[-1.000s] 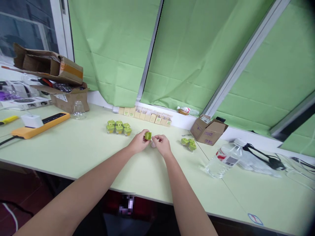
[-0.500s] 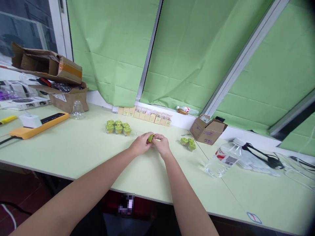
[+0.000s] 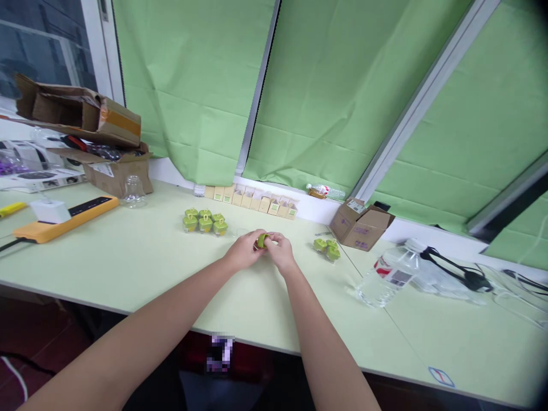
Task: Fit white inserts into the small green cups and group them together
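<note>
Your 2 forearms run up from the near edge of the pale green table (image 3: 128,262) and meet near its middle, where your left hand (image 3: 243,251) and right hand (image 3: 280,253) come together on 1 small green cap (image 3: 261,240). The fingers of both hands are curled in and pinched onto that cap from either side, holding it just above the tabletop; whatever lies under it between your palms is hidden. Just beyond and to the left of your left hand stands a cluster of green-capped little jars (image 3: 204,222), packed touching one another. To the right of your right hand sits a smaller group of green-capped jars (image 3: 327,248), close to an open cardboard box (image 3: 362,223). Further right a clear water bottle (image 3: 391,275) lies on its side beside a black cable (image 3: 454,268). Behind the clusters a row of small tan cartons (image 3: 252,201) lines the window ledge. Far left, an orange power strip (image 3: 64,218) lies flat, with a small glass dome (image 3: 134,192) and stacked brown boxes (image 3: 85,134) beyond it. Green blinds (image 3: 342,97) hang at the back.
</note>
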Demonstrator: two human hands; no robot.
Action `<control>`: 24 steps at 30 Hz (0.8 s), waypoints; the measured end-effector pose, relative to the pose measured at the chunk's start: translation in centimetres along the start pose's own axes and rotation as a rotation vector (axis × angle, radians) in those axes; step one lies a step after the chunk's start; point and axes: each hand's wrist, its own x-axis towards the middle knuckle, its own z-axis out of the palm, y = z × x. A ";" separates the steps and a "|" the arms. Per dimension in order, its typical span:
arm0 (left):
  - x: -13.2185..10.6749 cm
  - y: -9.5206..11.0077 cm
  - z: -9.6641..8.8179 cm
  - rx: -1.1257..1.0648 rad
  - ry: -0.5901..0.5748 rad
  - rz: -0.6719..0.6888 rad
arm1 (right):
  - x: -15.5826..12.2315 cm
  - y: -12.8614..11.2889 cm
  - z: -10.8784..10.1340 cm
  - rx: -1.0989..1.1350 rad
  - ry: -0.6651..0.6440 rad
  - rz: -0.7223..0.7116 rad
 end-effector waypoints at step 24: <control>0.3 0.0 -0.1 -0.056 0.005 -0.028 | 0.0 -0.2 -0.1 0.047 0.017 -0.033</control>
